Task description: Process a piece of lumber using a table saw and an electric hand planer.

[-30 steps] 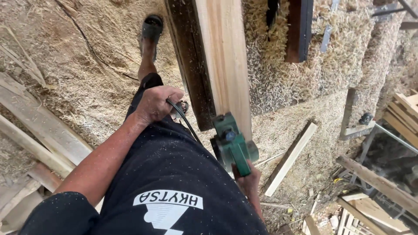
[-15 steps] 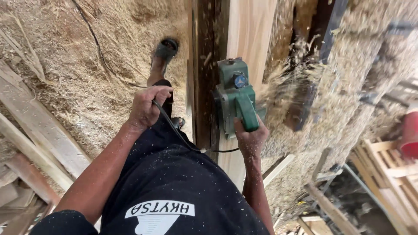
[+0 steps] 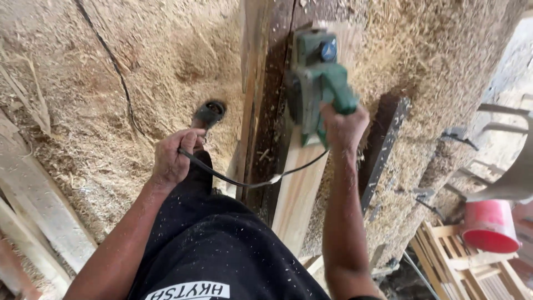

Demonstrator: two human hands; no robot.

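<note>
Head view, looking down past a black shirt: a green electric planer (image 3: 315, 78) sits on the face of a pale plank (image 3: 297, 194) that runs away from the body along a dark beam (image 3: 265, 111), with the floor (image 3: 100, 83) on either side deep in wood shavings. The right hand (image 3: 343, 126) is clamped around the planer's rear handle, fingers fully wrapped; the left hand (image 3: 173, 158) is closed on the black power cord (image 3: 239, 180), lifting it off to the left, away from the plank. The planer looks dense and rigid, a motor housing on a flat sole, so it should ride heavily on the wood and be steered from the rear handle, with the knob at its front as a second hold. The cord is limp and light. Loose boards (image 3: 33, 211) lie at the left edge of the floor; a red bucket (image 3: 491, 225) stands at lower right.
</note>
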